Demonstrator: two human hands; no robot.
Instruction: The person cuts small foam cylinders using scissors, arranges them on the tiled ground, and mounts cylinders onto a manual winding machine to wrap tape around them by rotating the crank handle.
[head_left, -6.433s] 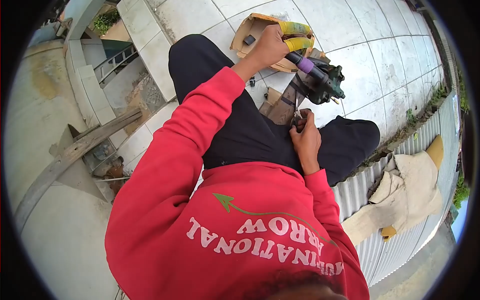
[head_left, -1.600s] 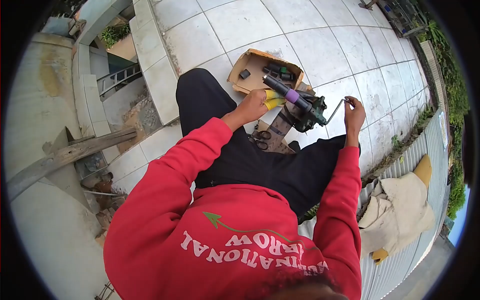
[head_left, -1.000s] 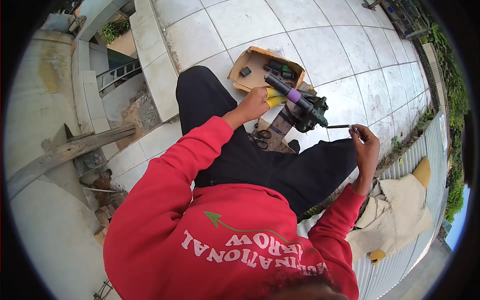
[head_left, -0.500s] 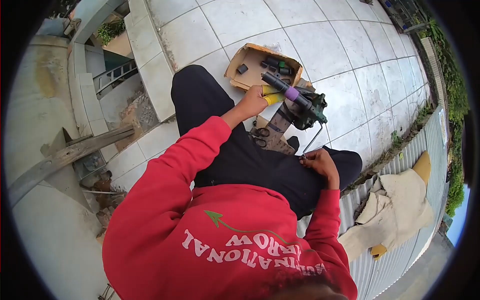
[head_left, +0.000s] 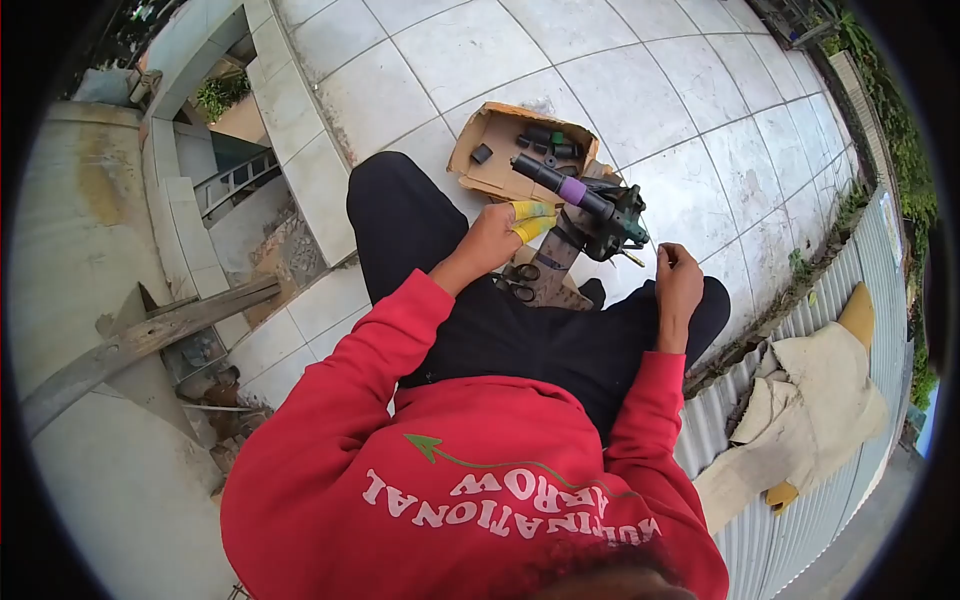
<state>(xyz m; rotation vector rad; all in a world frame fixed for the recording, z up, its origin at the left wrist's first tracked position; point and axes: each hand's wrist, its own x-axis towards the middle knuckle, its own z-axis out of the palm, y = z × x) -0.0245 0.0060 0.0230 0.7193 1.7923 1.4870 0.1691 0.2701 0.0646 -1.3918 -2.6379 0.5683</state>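
My left hand (head_left: 490,238), with yellow coverings on two fingers, stretches those fingers apart toward a dark green hand-cranked machine (head_left: 615,222); the thumb is hidden. A black tube with a purple band (head_left: 570,190) runs from the machine to the upper left. My right hand (head_left: 680,280) is closed at the machine's right side, its fingers pinched on the crank handle, which hardly shows against the pale tiles. A small brass-coloured tip (head_left: 632,258) sticks out below the machine. Beneath is a brown patterned support (head_left: 556,272), with black-handled scissors (head_left: 520,280) beside it.
An open cardboard box (head_left: 475,160) holding several black cylindrical pieces stands on the tiled floor beyond the machine. A wooden beam (head_left: 150,335) and broken masonry lie at the left. Corrugated metal sheeting (head_left: 830,345) with a beige cloth (head_left: 815,400) over it is at the right.
My right hand has swung up and right from near my lap, and the crank arm no longer shows below the machine. My left fingers have come slightly down, clear of the tube.
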